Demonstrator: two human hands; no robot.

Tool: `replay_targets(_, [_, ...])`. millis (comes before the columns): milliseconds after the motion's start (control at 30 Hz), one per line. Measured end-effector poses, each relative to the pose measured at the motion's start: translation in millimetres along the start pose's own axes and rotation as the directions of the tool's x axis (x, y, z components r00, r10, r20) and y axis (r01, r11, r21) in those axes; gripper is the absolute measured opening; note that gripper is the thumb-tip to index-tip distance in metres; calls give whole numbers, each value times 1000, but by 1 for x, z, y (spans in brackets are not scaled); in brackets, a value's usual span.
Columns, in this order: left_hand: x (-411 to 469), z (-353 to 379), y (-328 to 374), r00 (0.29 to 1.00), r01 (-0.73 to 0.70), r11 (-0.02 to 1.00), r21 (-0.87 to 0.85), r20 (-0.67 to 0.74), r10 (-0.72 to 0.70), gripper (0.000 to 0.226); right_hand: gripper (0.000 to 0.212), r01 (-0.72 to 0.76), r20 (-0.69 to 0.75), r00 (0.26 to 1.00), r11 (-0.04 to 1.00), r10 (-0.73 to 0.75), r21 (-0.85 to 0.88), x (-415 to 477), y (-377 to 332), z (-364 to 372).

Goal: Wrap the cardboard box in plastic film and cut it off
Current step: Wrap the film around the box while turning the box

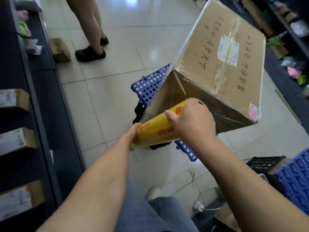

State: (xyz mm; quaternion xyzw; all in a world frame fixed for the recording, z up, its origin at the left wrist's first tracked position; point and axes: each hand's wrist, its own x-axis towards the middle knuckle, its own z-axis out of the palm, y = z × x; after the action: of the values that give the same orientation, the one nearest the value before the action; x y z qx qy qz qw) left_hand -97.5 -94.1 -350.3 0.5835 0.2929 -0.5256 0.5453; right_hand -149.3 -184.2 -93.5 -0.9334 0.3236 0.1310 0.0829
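A large cardboard box [222, 67] with handwriting and a white label stands on a blue perforated stand [148, 84] in the aisle. Clear film covers its top and left side. A yellow roll of plastic film [157, 129] is held at the box's near lower corner, with a sheet of film [157, 101] stretched from the roll up to the box's left edge. My left hand [133, 134] grips the roll's near end. My right hand [192, 121] is clasped over the roll's far end, thumb on top.
Dark shelves with labelled parcels [15, 143] line the left; cluttered shelves run along the right. Another person's legs [93, 39] stand ahead on the tiled floor beside a small brown parcel [60, 49]. A blue crate [294, 178] and loose cords [190, 176] lie near right.
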Motion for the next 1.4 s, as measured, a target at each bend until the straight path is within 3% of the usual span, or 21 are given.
replay_targets(167, [-15, 14, -16, 1000, -14, 998, -61, -22, 13, 83, 36, 33, -3, 999, 999, -33, -38, -9, 22, -6])
replay_targets(333, [-21, 19, -36, 997, 35, 988, -150, 73, -24, 42, 52, -22, -22, 1000, 1000, 21, -16, -12, 38, -10])
replay_targets(433, [-29, 25, -41, 995, 62, 994, -91, 80, -54, 40, 39, -1, 6, 1000, 1000, 1, -9, -19, 48, -5])
replay_targets(533, [-37, 34, -38, 995, 69, 998, -2, 78, -69, 63, 33, -26, -25, 999, 1000, 26, -9, -18, 59, -6])
replay_targets(633, [-36, 45, -40, 995, 82, 992, 95, 56, -87, 96, 47, -79, -27, 997, 997, 79, 0, -16, 71, -12])
replay_targets(700, [-48, 54, -38, 993, 83, 983, 163, 72, -96, 83, 49, -94, -10, 995, 996, 94, 6, -21, 79, -14])
replay_targets(767, [-57, 61, -38, 993, 62, 984, 167, 91, -78, 54, 38, -72, 26, 997, 997, 72, 5, -27, 87, -15])
replay_targets(900, [-64, 70, -43, 993, 61, 984, 165, 90, -77, 26, 14, -42, 43, 998, 999, 43, -14, -32, 99, -21])
replay_targets(933, [-66, 74, -44, 989, 75, 979, 192, 108, -96, 24, 18, -44, 38, 998, 999, 44, -21, -32, 101, -22])
replay_targets(1033, [-71, 85, -50, 982, 107, 959, 264, 125, -144, 52, 40, -83, 31, 996, 996, 83, -19, -34, 106, -22])
replay_targets(1100, [-74, 89, -54, 985, 93, 970, 227, 124, -123, 52, 52, -132, 66, 989, 991, 131, 14, -36, 112, -19])
replay_targets(1200, [-71, 89, -60, 990, 55, 984, 167, 117, -75, 35, 45, -122, 139, 984, 992, 114, 45, -38, 124, -16])
replay_targets(1300, [-76, 94, -62, 988, 51, 987, 154, 135, -72, 10, 42, -104, 85, 991, 994, 102, 21, -34, 135, -22])
replay_targets(1400, [-87, 105, -63, 985, 56, 963, 262, 142, -96, 38, 43, -121, -30, 992, 993, 121, 1, -27, 143, -26])
